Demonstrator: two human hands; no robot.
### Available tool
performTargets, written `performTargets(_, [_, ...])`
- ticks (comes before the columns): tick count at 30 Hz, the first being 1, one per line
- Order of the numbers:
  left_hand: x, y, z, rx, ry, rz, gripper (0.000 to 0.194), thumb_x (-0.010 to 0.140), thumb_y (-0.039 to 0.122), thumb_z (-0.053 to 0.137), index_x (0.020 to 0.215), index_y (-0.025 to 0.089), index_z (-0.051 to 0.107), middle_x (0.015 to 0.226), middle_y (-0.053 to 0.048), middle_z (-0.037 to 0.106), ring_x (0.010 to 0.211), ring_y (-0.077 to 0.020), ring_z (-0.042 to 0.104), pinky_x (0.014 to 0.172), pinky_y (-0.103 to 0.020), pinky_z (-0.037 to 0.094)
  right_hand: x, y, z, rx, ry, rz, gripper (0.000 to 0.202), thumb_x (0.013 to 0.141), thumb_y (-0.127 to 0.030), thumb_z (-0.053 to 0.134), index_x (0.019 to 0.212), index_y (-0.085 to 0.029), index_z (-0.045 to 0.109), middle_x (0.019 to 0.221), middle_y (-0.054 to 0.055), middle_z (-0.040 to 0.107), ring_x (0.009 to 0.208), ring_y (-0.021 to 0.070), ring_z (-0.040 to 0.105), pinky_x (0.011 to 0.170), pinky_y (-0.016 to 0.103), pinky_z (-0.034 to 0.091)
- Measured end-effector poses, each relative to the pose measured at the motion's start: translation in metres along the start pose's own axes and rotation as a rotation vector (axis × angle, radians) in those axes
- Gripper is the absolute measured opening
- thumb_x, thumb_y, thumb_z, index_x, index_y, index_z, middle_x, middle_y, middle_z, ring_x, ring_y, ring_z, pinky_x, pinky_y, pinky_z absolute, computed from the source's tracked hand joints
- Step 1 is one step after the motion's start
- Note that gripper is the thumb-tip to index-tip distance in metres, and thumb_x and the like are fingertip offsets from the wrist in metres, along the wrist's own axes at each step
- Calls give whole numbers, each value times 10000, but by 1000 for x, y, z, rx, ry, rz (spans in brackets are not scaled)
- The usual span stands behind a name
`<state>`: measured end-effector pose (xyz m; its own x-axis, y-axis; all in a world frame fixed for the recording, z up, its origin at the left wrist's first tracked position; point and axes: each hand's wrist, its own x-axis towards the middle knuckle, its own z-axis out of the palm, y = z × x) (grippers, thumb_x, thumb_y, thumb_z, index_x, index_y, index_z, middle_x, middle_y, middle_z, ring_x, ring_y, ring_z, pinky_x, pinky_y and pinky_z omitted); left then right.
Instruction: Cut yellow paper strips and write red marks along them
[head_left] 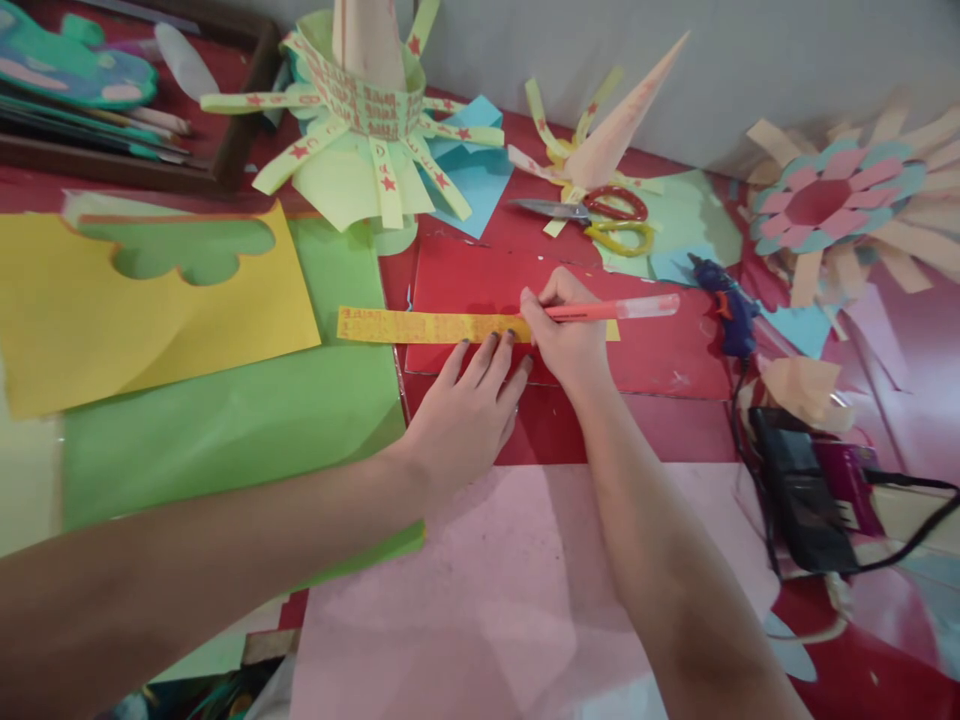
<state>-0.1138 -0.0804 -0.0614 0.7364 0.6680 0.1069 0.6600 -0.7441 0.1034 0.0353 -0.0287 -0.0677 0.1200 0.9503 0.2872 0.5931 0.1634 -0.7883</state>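
Observation:
A narrow yellow paper strip (435, 327) lies across a red board (637, 360), its left end reaching over green paper. Rows of small red markings cover much of the strip. My left hand (472, 400) rests flat with fingers stretched out, the tips touching the strip's lower edge. In my right hand (566, 335) is a pen (630, 308) with an orange-red barrel and a clear cap on its rear end. The pen's tip is at the strip, hidden behind my fingers.
Scissors (619, 215) with red and yellow handles lie beyond the board, near a paper cone (630, 120). A blue glue gun (727, 305) and a black pouch (799, 490) lie on the right. Yellow paper (165, 340) with a cut-out covers green sheets (247, 440); a brown tray (225, 150) holds brushes.

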Motion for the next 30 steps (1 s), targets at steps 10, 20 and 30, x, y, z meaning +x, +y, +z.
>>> performTargets(10, [0,0,0,-9,-1,3,450,915,212,317,1327,61,415,1380,-217,411,1278,-321,384,1034,-484,331,3,3,2,-7,29,-12,358,731,-111,534,529,-214,257,500,-83,248,483,66,252,489,237,281])
performTargets(20, [0,1,1,-3,8,1,447,914,214,321,1323,63,420,1382,-214,410,1278,-322,385,1037,-480,325,1,0,1,-35,15,-21,322,778,-196,511,549,-217,285,520,-79,272,484,63,291,504,234,299])
performTargets(30, [0,0,-1,40,10,8,454,914,220,302,1323,65,423,1367,-203,436,1267,-310,404,1029,-461,344,2,1,1,-1,-6,15,318,750,-168,521,552,-221,278,508,-81,260,482,65,272,497,244,287])
